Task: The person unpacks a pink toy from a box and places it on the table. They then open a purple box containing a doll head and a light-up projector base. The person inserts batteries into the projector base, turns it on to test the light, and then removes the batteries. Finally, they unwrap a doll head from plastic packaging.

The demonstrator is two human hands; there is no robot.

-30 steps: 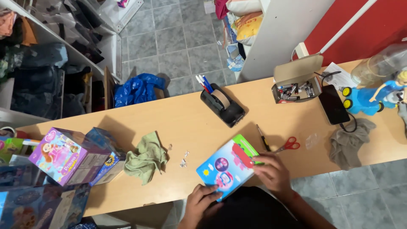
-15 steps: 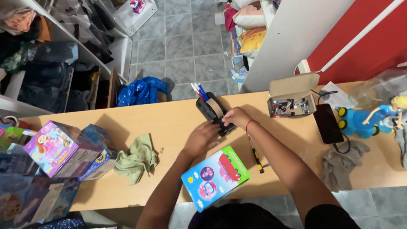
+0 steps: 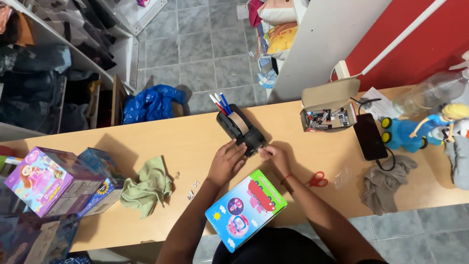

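A black tape dispenser [image 3: 240, 128] with a brown tape roll and a few pens stuck in its back stands mid-table. My left hand [image 3: 227, 161] presses on its near end and steadies it. My right hand [image 3: 274, 155] pinches at the cutter end, fingers closed on the strip of tape; the strip itself is too thin to make out. A colourful blue and green toy box [image 3: 245, 209] lies flat at the table's near edge, between my forearms and untouched.
Red-handled scissors [image 3: 317, 179] lie right of my right arm. Further right are a grey cloth [image 3: 386, 183], a dark phone [image 3: 370, 137], an open cardboard box of small items [image 3: 326, 117] and a blue doll toy [image 3: 415, 129]. A green cloth [image 3: 146, 186] and pink toy boxes [image 3: 41, 181] are on the left.
Both hands left the colourful box at the near edge and reached forward to the tape dispenser. The left now holds it and the right pinches at its cutter end.
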